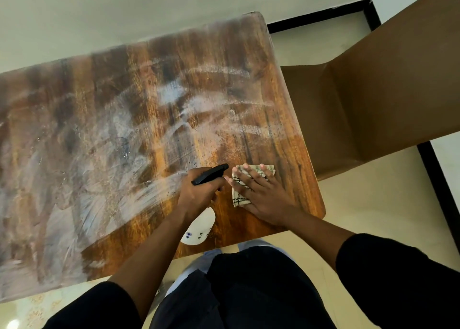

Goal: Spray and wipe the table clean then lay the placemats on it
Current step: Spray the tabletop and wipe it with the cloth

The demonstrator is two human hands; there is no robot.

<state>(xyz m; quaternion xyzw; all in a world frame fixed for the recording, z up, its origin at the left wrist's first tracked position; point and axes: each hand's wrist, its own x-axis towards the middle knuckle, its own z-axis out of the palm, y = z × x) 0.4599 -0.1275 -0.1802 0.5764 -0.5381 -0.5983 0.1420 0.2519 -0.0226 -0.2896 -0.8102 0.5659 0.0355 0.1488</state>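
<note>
The room is bright with soft, even light. The far and left side of the table [104, 129] shines pale and looks blurry, while its wet streaks glare white. The wide lens bends the edges, and a small bright spot glows bottom left.

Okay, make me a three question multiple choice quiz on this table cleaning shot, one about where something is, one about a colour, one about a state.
1. Where does the folded cloth lie?
A. on the chair
B. on the table near its right edge
C. on the floor

2. What colour is the spray bottle's head?
A. black
B. red
C. yellow

3. How does the table look?
A. covered with placemats
B. smeared with whitish streaks
C. stacked with plates

Answers: 1 B, the right hand presses it flat there; 2 A, the left hand grips a black nozzle; 3 B, streaks cover the wood.
</note>
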